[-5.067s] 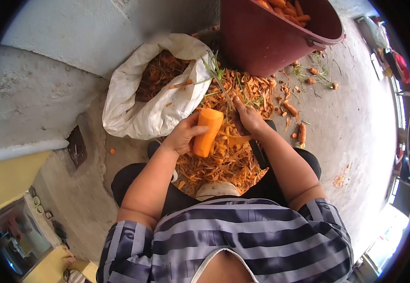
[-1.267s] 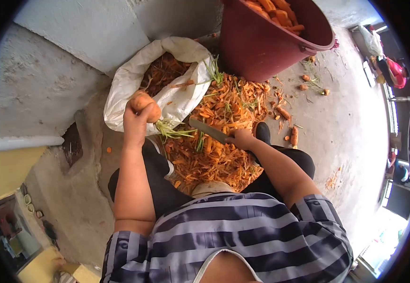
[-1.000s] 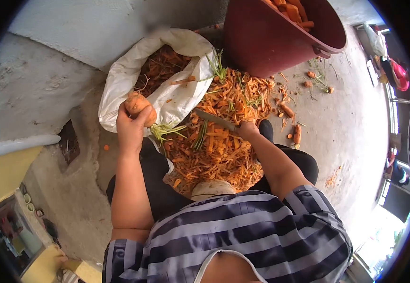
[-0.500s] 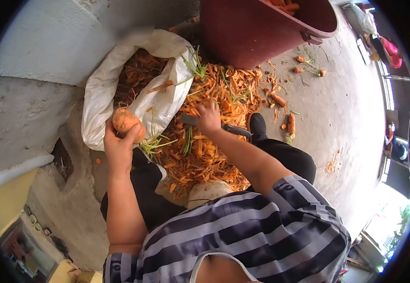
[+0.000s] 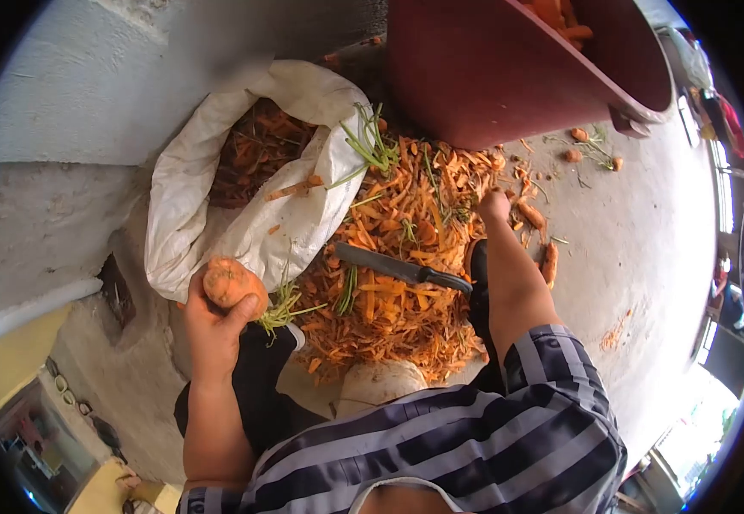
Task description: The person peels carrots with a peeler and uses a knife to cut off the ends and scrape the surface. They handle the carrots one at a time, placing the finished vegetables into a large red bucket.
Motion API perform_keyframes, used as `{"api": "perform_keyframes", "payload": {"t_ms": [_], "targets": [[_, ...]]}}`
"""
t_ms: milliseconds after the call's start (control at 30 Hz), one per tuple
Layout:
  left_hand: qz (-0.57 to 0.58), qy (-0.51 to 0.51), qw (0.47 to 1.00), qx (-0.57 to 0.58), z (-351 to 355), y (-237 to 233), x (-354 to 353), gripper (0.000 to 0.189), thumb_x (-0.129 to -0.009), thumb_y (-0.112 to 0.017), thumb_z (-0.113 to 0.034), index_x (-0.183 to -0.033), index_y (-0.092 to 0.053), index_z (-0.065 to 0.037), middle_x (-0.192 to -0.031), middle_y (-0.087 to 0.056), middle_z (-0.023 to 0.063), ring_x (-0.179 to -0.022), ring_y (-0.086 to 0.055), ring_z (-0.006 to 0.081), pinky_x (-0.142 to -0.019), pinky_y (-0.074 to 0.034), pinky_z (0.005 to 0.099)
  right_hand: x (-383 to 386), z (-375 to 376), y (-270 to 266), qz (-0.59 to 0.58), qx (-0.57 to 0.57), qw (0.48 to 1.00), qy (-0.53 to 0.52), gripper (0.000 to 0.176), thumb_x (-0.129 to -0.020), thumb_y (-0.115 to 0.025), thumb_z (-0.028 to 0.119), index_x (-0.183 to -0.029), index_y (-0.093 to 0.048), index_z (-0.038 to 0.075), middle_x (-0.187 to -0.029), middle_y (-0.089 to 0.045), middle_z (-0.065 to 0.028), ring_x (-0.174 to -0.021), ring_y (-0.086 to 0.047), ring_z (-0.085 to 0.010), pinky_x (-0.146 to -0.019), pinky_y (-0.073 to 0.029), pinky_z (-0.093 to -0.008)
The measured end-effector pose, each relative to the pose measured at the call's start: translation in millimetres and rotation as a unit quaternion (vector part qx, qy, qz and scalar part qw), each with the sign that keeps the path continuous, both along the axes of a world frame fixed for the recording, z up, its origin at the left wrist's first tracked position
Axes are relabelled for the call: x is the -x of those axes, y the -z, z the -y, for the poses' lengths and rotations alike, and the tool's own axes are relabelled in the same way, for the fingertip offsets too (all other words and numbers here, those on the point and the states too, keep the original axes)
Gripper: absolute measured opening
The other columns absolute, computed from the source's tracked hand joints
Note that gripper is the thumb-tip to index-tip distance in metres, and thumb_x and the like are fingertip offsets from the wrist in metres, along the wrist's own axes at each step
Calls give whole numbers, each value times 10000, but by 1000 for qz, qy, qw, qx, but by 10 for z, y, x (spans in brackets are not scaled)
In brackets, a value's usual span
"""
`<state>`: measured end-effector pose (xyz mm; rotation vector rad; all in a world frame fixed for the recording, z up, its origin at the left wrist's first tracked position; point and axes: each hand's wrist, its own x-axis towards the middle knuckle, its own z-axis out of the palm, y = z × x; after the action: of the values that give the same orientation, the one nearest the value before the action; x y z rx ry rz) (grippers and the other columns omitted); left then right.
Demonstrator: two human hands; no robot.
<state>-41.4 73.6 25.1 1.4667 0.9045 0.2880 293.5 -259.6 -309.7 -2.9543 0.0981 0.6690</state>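
Note:
My left hand [image 5: 211,330] is closed around a thick carrot [image 5: 230,284], at the near edge of the white sack [image 5: 171,223]. Green stalks [image 5: 285,307] show beside that hand. Out to the right, my right hand [image 5: 494,204] reaches down at the far right edge of the heap of carrot peelings [image 5: 380,300]; its fingers are hidden. A knife [image 5: 389,264] with a black handle lies across the heap, touched by neither hand. Close to my right hand, a carrot [image 5: 531,216] rests on the floor.
A large dark red tub [image 5: 509,77] with cut carrots in it stands beyond the heap. The sack holds peelings [image 5: 261,146]. Carrot tops [image 5: 579,134] lie on the concrete floor [image 5: 637,248] at right. A rough wall [image 5: 55,206] rises at left.
My right hand has moved from above the knife rightward to the edge of the heap, leaving the knife in full view. My left hand still holds the carrot.

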Motion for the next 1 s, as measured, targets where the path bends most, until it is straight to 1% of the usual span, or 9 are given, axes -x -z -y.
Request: {"api": "perform_keyframes", "payload": {"t_ms": [133, 267, 433, 533, 667, 733, 867, 933, 1000], "targets": [[-16, 7, 1000, 26, 26, 77, -100, 578, -665, -664, -22, -1171, -390, 29, -1066, -498, 91, -992, -505, 174, -883, -401, 305, -94, 149, 229, -72, 142, 961, -227, 282, -750, -581, 236, -950, -605, 39, -957, -625, -129, -924, -586, -278, -773, -464, -348], [-18, 6, 998, 55, 46, 118, -196, 550, -666, -665, 25, -1144, -393, 22, -1031, -510, 90, -957, -522, 162, -865, -416, 298, 18, 50, 373, -177, 250, 832, -462, 200, -769, -548, 204, -864, -660, 69, -955, -636, -91, -929, -589, -255, -765, -462, -349], [-5, 13, 998, 56, 31, 96, -208, 539, -684, -653, 7, -1155, -392, 28, -1039, -510, 89, -971, -515, 164, -871, -410, 297, 232, -69, -109, -153, 148, 948, -238, 268, -780, -541, 271, -934, -628, 69, -967, -622, -143, -924, -587, -297, -771, -449, -410], [19, 6, 998, 62, 19, 69, -182, 506, -717, -649, -66, -1156, -413, 23, -1051, -507, 86, -982, -500, 161, -865, -399, 290, 270, -147, -456, -3, -10, 993, 122, 358, -801, -517, 303, -1119, -523, 140, -1016, -601, -157, -944, -575, -302, -760, -460, -396], [71, -31, 991, 108, 6, 149, -114, 445, -779, -614, -176, -1148, -438, 1, -1061, -503, 69, -971, -495, 145, -841, -393, 282, 275, -356, -1101, 7, -29, 998, 60, 393, -814, -471, 266, -1191, -427, 165, -1030, -588, -182, -964, -561, -330, -781, -446, -428], [68, -71, 981, 164, 25, 193, -76, 432, -810, -582, -229, -1153, -436, -9, -1057, -503, 58, -967, -497, 139, -837, -397, 286, 237, -261, -825, 8, -12, 994, -109, 423, -818, -434, 225, -1222, -391, 106, -1048, -565, -226, -972, -559, -327, -815, -442, -419], [123, -67, 906, 400, 69, 216, -93, 427, -835, -497, -345, -1145, -418, -62, -1008, -502, 90, -911, -544, 227, -759, -470, 396, 441, -499, -1235, -43, 8, 973, -226, 383, -775, -449, 112, -1149, -463, 29, -1055, -544, -252, -950, -564, -338, -774, -467, -395], [160, -37, 890, 425, 137, 285, -106, 414, -825, -514, -293, -1146, -409, -53, -1024, -500, 85, -930, -537, 226, -794, -460, 380, 983, -794, -2329, -14, -89, 967, -239, 298, -754, -481, 92, -1018, -610, 44, -1042, -556, -246, -919, -584, -310, -727, -479, -391], [163, 37, 934, 315, 225, 203, -99, 448, -797, -565, -256, -1155, -404, -41, -1046, -500, 73, -960, -519, 180, -830, -444, 341, 1335, -919, -3121, -26, -159, 955, -251, 331, -756, -508, 104, -1077, -580, 70, -1029, -560, -247, -910, -589, -288, -728, -475, -369]]}}
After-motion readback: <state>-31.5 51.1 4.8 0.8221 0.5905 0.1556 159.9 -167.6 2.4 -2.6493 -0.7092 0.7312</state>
